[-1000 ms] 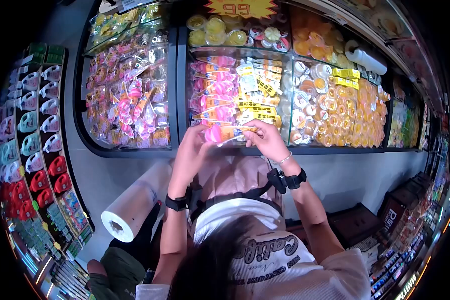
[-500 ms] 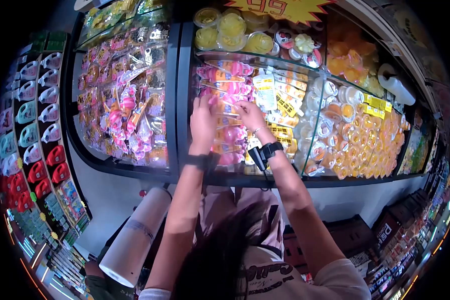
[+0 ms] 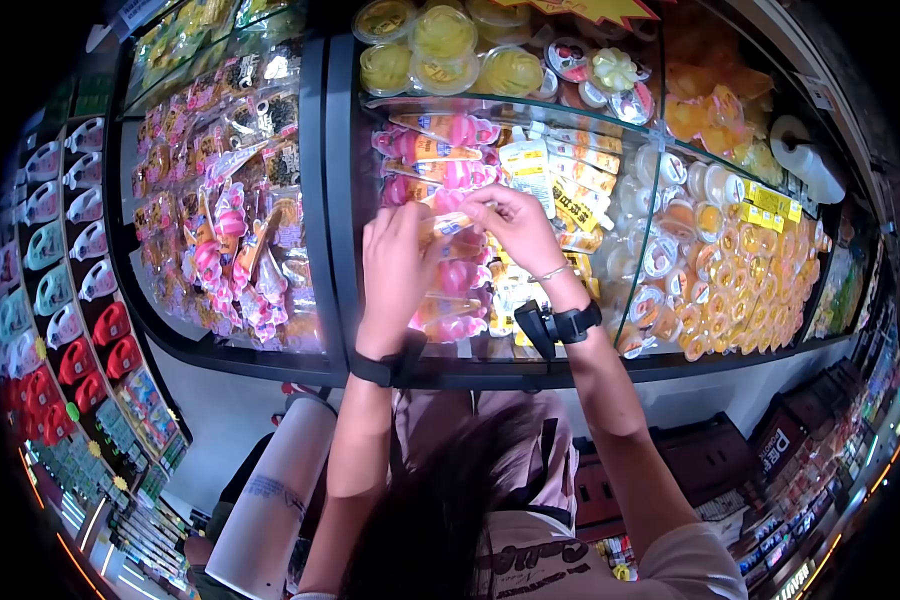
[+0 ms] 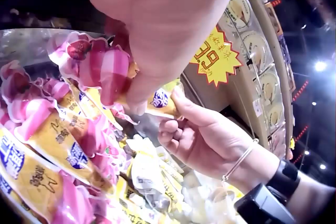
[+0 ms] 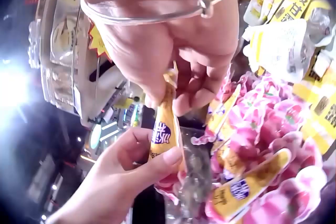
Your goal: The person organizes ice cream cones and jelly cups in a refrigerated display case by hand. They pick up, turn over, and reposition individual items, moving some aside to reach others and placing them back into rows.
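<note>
An ice-cream-cone-shaped snack pouch (image 5: 165,121), orange with blue print and a pink swirl top, is held between both hands over the display bin. My left hand (image 3: 398,265) grips it round the wide pink end, fingers on one side and thumb on the other. The right hand (image 3: 520,230) pinches the narrow tip between thumb and fingertips. Below the hands lie more cone pouches (image 3: 435,150) of the same kind, laid in a stacked row. White and yellow spouted pouches (image 3: 527,180) fill the space just to the right of them.
Glass dividers (image 3: 638,250) split the display case. Clear tubs of orange jelly (image 3: 735,285) lie to the right, yellow cups (image 3: 445,35) behind. A black post (image 3: 328,180) separates a left bin of wrapped snacks (image 3: 230,220). A plastic bag roll (image 3: 275,490) stands by the front edge.
Both hands have moved forward with the cone pouch, from the case's front edge to above the row of like pouches. Over the last half second they stay there, shifting slightly.
</note>
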Demonstrator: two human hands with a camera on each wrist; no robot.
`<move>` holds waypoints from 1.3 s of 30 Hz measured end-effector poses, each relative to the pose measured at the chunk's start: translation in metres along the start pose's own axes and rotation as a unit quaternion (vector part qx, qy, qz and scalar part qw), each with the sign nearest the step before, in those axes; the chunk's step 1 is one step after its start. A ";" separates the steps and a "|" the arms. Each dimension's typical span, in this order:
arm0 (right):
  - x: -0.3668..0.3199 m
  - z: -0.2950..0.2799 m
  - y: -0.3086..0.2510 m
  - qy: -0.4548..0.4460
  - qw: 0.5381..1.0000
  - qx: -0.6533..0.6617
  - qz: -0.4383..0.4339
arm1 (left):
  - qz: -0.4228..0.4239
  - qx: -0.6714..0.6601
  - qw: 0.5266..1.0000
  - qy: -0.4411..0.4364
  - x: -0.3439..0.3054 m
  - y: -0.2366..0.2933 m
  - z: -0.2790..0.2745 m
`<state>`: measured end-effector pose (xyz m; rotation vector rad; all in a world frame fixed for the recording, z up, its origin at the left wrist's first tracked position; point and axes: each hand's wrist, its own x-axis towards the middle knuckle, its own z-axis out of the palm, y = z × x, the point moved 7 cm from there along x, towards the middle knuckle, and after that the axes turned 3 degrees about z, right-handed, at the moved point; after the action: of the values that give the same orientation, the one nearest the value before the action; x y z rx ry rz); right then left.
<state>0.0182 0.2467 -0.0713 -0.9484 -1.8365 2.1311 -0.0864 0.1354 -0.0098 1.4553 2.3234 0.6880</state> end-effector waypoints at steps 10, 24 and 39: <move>-0.025 0.036 0.008 0.050 0.998 0.020 0.012 | -0.326 -0.570 0.750 0.085 -0.025 -0.041 0.039; 0.003 0.021 0.042 0.096 0.953 -0.279 -0.061 | -0.156 -0.067 0.981 -0.094 -0.043 -0.059 0.063; 0.003 0.027 0.032 0.109 0.870 -0.476 -0.064 | -0.162 -0.012 0.976 -0.146 -0.052 -0.067 0.084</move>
<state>0.0096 0.2183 -0.1014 -1.0940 -2.7268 0.8868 -0.0718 0.0836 -0.1163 1.0474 2.2340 0.3818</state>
